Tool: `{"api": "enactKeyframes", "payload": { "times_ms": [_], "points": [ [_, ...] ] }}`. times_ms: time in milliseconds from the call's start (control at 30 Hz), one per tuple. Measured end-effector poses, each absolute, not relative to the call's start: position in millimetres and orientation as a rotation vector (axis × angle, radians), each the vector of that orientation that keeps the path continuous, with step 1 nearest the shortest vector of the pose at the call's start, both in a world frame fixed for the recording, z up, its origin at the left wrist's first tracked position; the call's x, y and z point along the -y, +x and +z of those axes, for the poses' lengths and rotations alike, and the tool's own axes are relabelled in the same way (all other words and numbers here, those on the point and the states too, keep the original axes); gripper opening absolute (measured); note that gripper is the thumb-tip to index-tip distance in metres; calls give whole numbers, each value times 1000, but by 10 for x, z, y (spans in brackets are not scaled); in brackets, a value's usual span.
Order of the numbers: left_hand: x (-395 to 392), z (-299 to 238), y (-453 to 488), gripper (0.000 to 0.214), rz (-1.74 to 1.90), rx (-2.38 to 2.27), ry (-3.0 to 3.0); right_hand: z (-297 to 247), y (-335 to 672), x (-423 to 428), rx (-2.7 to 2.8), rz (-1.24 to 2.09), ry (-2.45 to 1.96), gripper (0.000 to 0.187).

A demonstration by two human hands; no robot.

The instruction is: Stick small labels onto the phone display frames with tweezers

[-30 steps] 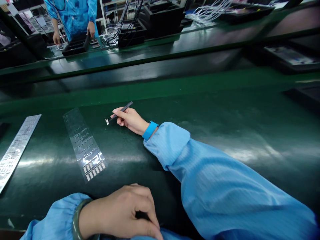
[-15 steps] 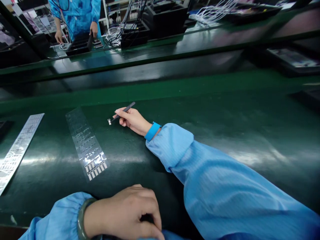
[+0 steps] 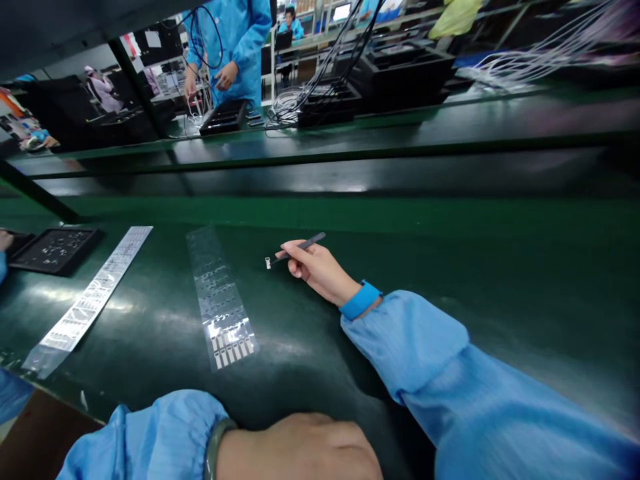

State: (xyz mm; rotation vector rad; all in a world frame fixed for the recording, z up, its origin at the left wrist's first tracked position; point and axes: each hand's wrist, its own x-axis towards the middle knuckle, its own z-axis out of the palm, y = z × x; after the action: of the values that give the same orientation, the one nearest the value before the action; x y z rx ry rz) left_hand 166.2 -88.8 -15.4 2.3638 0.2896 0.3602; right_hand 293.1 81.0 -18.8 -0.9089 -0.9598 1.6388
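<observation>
My right hand (image 3: pixel 315 267) is closed around dark tweezers (image 3: pixel 311 243), pen-like, over the green work surface (image 3: pixel 340 353). At the tweezers' tip is a small pale sticker-like piece (image 3: pixel 268 263) with a loop-shaped end. To the left lies a clear plastic strip (image 3: pixel 217 280), with several similar pale pieces (image 3: pixel 233 351) in rows at its near end. My left hand (image 3: pixel 300 450) rests at the near edge, back of the hand up; its fingers are bent down and cut off by the frame, so what they hold, if anything, is hidden.
A longer silvery sheet (image 3: pixel 100 290) of small parts lies farther left. Beyond it is a black tray (image 3: pixel 55 250) with small bits, beside another person's hand (image 3: pixel 5 240). Across a raised rail (image 3: pixel 300 170), a person in blue (image 3: pixel 230 40) stands by black boxes (image 3: pixel 395 80) and cables (image 3: pixel 540 63).
The view has swung left and up, so everything sits farther right and the black tray shows. My right hand still holds the tweezers with the pale piece. My left hand's fingers have slipped out of view.
</observation>
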Motion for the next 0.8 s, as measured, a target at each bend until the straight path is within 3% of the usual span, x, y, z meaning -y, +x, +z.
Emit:
{"api": "enactKeyframes", "payload": {
  "times_ms": [267,467,700,800],
  "points": [
    [792,35,1528,20,421,-391,2705,-147,2923,-785,983,1614,-930,28],
    [751,-36,1491,37,427,-437,2722,-186,2929,-798,1006,1611,-926,30],
    [767,93,1424,22,270,-858,2596,-225,2919,-818,1017,1592,-923,29],
    [807,50,1335,33,233,-939,2652,-238,2922,-810,1028,1581,-917,29]
  ]
}}
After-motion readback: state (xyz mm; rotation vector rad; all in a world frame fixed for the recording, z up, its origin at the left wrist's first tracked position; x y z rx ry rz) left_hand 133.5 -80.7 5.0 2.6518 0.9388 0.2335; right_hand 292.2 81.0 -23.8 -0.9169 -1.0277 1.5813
